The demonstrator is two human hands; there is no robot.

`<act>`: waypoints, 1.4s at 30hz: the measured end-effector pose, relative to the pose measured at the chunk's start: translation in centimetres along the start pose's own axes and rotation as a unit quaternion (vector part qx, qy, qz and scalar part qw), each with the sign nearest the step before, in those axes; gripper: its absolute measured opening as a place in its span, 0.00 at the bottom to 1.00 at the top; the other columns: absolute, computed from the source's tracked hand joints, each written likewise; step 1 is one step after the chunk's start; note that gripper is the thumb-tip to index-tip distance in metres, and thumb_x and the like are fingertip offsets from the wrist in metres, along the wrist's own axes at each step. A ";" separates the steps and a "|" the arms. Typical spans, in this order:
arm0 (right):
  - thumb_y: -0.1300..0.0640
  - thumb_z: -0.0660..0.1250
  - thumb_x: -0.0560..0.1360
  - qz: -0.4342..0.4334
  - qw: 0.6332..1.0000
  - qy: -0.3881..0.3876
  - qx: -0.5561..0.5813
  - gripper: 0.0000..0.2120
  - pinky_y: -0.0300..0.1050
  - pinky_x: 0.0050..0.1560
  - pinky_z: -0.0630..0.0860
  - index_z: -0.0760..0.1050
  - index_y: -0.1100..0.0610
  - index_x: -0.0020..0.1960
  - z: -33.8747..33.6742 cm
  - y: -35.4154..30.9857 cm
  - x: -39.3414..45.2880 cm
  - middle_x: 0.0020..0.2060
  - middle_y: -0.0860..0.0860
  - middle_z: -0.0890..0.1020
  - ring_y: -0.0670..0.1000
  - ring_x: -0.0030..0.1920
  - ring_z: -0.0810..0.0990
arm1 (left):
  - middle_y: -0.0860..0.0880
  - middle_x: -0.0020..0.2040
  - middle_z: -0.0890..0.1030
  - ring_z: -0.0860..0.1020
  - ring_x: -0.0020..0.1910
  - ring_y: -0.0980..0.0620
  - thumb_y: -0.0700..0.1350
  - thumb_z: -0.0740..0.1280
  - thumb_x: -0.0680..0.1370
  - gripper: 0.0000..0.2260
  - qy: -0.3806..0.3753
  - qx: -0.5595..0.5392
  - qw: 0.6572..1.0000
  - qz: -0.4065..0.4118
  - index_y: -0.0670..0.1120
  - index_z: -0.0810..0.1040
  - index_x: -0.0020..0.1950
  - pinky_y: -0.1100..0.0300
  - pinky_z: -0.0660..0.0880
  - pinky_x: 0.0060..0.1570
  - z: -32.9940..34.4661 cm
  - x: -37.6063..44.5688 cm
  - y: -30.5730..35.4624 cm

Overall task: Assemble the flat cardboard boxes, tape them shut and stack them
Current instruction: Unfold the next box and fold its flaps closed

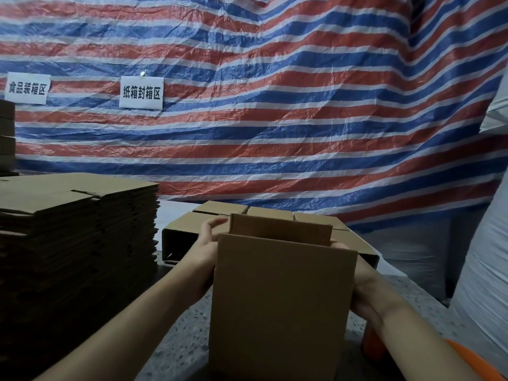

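Note:
I hold a brown cardboard box [283, 303] upright in front of me, its top flaps standing open. My left hand [206, 246] is on the box's left side near the top, fingers reaching toward the far flap. My right hand [362, 287] grips the right side, mostly hidden behind the box wall. A tall stack of flat cardboard boxes [77, 243] stands at my left. Behind the held box, several assembled boxes [220, 213] sit in a group on the floor.
A red, white and blue striped tarp [275, 105] hangs across the back with two paper signs. An orange tape dispenser [373, 345] lies low at the right, partly hidden by my forearm. White sacks [483, 270] rise at the right. More boxes stand at the far left edge.

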State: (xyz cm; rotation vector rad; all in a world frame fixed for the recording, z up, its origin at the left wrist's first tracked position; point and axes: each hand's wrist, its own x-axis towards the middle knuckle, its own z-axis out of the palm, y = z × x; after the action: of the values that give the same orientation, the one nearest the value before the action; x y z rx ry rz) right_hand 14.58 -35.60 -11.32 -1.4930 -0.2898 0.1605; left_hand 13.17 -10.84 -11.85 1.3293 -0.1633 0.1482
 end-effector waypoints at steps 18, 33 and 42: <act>0.64 0.70 0.76 0.015 0.999 0.022 0.024 0.15 0.44 0.32 0.81 0.76 0.59 0.62 -0.3 0.2 0.8 0.42 0.59 0.87 0.53 0.38 0.87 | 0.51 0.55 0.84 0.81 0.58 0.52 0.79 0.64 0.61 0.42 -0.253 0.274 0.927 0.027 0.47 0.79 0.60 0.60 0.76 0.54 -4.4 0.0 3.0; 0.47 0.63 0.81 0.012 0.996 0.001 0.087 0.19 0.48 0.43 0.81 0.75 0.57 0.66 -1.0 0.8 0.6 0.51 0.60 0.86 0.54 0.45 0.86 | 0.50 0.38 0.79 0.76 0.35 0.57 0.59 0.74 0.64 0.25 -0.064 0.258 0.963 0.038 0.45 0.71 0.50 0.62 0.73 0.37 -2.4 0.4 1.4; 0.48 0.77 0.65 -0.033 0.996 -0.085 0.022 0.33 0.45 0.46 0.82 0.73 0.54 0.67 -1.7 1.0 -0.1 0.51 0.56 0.86 0.56 0.51 0.86 | 0.49 0.54 0.83 0.84 0.48 0.53 0.58 0.76 0.62 0.37 -0.060 0.229 0.971 0.013 0.57 0.66 0.68 0.57 0.78 0.50 -2.7 0.9 1.1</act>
State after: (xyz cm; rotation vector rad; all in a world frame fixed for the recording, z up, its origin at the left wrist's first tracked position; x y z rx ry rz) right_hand 15.03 -37.22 -12.46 -1.4261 -0.4700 0.2404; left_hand 13.87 -7.95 -11.25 1.7992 -0.2582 0.1319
